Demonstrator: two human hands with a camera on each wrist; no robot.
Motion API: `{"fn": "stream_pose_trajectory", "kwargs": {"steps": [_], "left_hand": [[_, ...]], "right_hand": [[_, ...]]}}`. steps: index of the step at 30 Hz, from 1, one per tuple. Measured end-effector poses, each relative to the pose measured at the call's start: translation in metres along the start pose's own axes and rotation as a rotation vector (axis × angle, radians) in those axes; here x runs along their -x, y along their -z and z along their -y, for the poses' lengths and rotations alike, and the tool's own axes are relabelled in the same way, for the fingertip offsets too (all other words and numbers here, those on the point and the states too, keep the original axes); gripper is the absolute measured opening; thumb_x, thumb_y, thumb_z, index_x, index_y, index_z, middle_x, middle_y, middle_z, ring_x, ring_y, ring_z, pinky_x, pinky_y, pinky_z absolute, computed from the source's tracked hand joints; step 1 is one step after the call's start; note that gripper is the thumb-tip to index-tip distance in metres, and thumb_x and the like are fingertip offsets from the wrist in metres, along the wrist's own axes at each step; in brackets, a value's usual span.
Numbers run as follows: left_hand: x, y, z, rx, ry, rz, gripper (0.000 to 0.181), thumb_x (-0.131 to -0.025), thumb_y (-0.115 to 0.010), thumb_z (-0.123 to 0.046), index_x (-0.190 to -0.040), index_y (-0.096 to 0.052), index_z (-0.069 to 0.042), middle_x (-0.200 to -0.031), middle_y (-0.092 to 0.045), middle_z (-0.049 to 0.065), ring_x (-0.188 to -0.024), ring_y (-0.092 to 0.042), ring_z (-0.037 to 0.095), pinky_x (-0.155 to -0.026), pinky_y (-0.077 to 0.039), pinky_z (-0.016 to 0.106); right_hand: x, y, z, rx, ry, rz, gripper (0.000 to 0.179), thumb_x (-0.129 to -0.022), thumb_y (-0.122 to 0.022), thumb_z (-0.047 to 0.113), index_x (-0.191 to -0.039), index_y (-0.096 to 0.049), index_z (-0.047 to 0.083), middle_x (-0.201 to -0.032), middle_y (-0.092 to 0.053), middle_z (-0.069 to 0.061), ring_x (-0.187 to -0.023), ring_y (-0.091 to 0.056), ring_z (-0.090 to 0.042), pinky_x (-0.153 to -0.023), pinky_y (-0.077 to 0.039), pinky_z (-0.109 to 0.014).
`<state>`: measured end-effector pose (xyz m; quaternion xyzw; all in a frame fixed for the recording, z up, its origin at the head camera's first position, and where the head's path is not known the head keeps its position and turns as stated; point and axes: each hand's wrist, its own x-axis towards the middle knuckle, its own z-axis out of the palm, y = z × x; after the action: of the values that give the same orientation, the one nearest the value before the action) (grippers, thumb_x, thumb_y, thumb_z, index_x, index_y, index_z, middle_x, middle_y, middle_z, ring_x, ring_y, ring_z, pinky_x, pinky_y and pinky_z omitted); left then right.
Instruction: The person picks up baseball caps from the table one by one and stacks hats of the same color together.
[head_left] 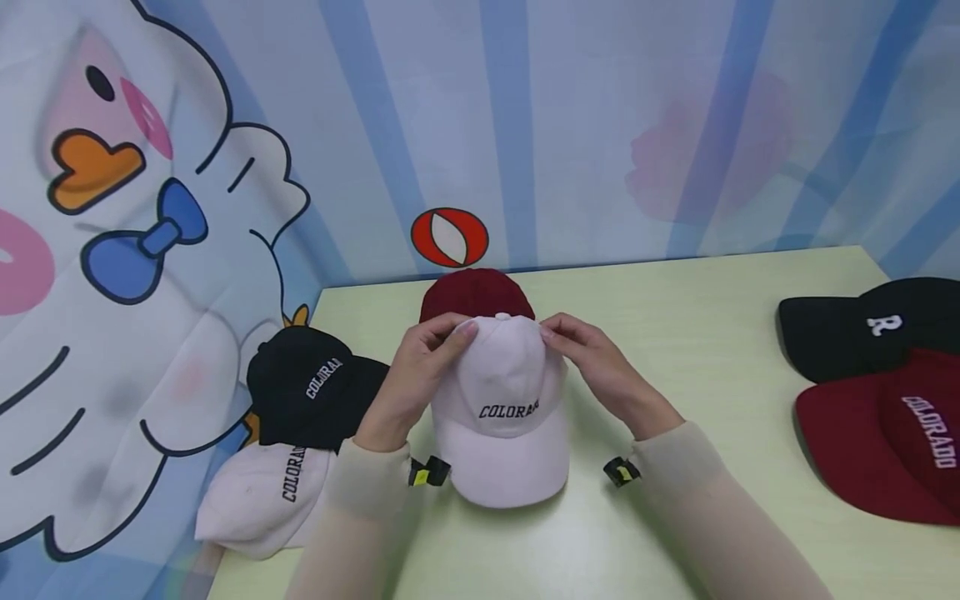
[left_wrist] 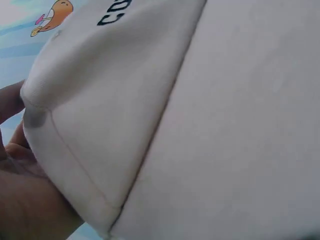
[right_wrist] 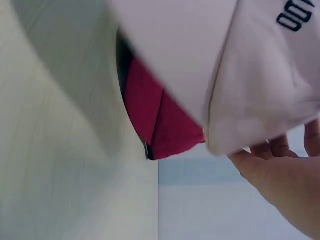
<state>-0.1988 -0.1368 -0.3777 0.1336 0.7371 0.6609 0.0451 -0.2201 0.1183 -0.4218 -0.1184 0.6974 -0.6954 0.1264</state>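
Note:
A white baseball cap (head_left: pixel 501 392) with dark lettering is held by both hands at the middle of the table, its brim towards me. My left hand (head_left: pixel 412 367) pinches the left side of its crown, thumb in front. At the right side of the crown, my right hand (head_left: pixel 600 367) pinches the fabric the same way. A dark red cap (head_left: pixel 476 292) sits behind and beneath the white one, mostly hidden by it. The right wrist view shows the white cap's edge above the red cap (right_wrist: pixel 160 115), which rests on the table.
On the left, a black cap (head_left: pixel 303 387) overlaps another white cap (head_left: pixel 258 496). Over on the right, a black cap (head_left: pixel 840 329) with an R lies behind a dark red cap (head_left: pixel 862 433). A printed cloth (head_left: pixel 585 125) hangs behind the pale table (head_left: pixel 690 333).

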Motion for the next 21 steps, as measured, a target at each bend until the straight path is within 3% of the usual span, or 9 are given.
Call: {"fn": "stream_pose_trajectory", "kwargs": {"steps": [4,10,17,21], "left_hand": [[-0.012,-0.010,0.011,0.042,0.023,-0.006,0.029,-0.104,-0.063,-0.028,-0.121,-0.072,-0.005,-0.109,-0.071,0.001,-0.101,-0.064,0.019,-0.086,-0.056,0.027],[-0.031,-0.025,0.025,0.087,0.054,-0.071,0.027,-0.100,-0.070,-0.029,-0.117,-0.075,-0.009,-0.106,-0.072,0.002,-0.101,-0.064,0.019,-0.086,-0.055,0.027],[-0.051,-0.041,0.035,0.171,0.043,-0.112,0.025,-0.100,-0.070,-0.023,-0.119,-0.075,-0.008,-0.111,-0.074,0.004,-0.106,-0.065,0.018,-0.092,-0.054,0.026],[-0.059,-0.052,0.040,0.216,0.048,-0.094,0.025,-0.101,-0.067,-0.020,-0.123,-0.072,-0.009,-0.122,-0.071,0.005,-0.115,-0.061,0.018,-0.100,-0.050,0.027]], "right_hand": [[0.005,0.013,0.001,-0.060,0.032,-0.049,0.014,-0.109,-0.053,0.027,-0.109,-0.064,0.019,-0.110,-0.060,0.006,-0.119,-0.049,-0.019,-0.117,-0.030,-0.043],[0.015,0.031,0.007,-0.131,0.059,-0.118,0.013,-0.109,-0.053,0.026,-0.101,-0.064,0.025,-0.103,-0.059,0.009,-0.108,-0.052,-0.012,-0.104,-0.037,-0.028],[0.024,0.043,0.011,-0.229,0.067,-0.211,0.014,-0.106,-0.058,0.026,-0.095,-0.066,0.025,-0.098,-0.059,0.012,-0.100,-0.051,-0.009,-0.102,-0.034,-0.029],[0.027,0.050,0.013,-0.276,0.058,-0.273,0.011,-0.105,-0.061,0.029,-0.097,-0.066,0.025,-0.099,-0.058,0.012,-0.099,-0.050,-0.009,-0.099,-0.034,-0.029]]}}
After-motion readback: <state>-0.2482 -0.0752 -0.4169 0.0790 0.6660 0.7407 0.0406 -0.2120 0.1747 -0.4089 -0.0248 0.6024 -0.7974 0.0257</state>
